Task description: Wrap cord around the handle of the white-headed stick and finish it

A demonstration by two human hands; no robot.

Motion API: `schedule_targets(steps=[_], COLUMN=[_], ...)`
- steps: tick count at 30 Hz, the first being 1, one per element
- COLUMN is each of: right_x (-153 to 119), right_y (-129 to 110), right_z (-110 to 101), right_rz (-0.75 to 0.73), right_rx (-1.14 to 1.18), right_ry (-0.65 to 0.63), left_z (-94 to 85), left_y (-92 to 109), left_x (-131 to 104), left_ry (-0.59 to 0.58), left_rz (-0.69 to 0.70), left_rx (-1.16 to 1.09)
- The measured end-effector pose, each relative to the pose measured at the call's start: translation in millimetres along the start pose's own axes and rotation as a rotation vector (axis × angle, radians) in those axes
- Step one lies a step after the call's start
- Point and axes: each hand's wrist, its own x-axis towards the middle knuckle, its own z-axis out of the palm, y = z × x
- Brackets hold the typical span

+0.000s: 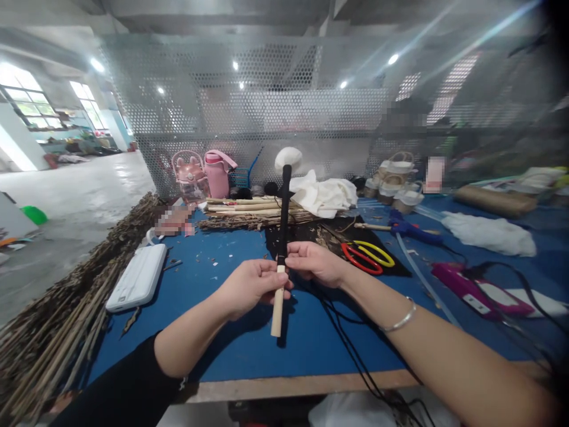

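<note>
A mallet-like stick with a round white padded head (288, 159) stands out in front of me, tilted away over the table. Its shaft carries a black wrapping (284, 213), and the lower end is a bare pale wooden handle (276, 320). My left hand (253, 287) is closed round the upper part of the bare wood, thumb on top. At the lower end of the wrapping, my right hand (313, 263) pinches with its fingertips against the shaft. Black cord (342, 332) trails below that hand to the table's front edge; the pinched bit is mostly hidden.
Red-and-yellow-handled scissors (367, 256) lie on a black cloth right of the stick. A blue glue gun (413, 226) and purple device (482, 290) sit at right. A white power bank (137, 277) and dry stalks (80, 314) are left; bundled sticks (249, 207) lie behind.
</note>
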Motion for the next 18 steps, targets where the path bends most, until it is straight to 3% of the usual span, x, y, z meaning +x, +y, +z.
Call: schedule_targets(steps=[7, 13, 18], right_x=[1.5, 2.0, -0.3], right_y=[5.0, 1.3, -2.1], right_z=[5.0, 8.2, 1.7], right_rz=[0.024, 0.019, -0.015], right_rx=[0.119, 0.016, 0.027], right_ry=[0.012, 0.086, 0.063], left_z=[1.7, -0.2, -0.7], left_y=[-1.1, -1.9, 3.4], left_x=[-2.3, -0.8, -1.7], left_ry=[-0.119, 0.129, 0.076], left_rz=[-0.012, 0.033, 0.024], left_rx=[-0.038, 0.138, 0.033])
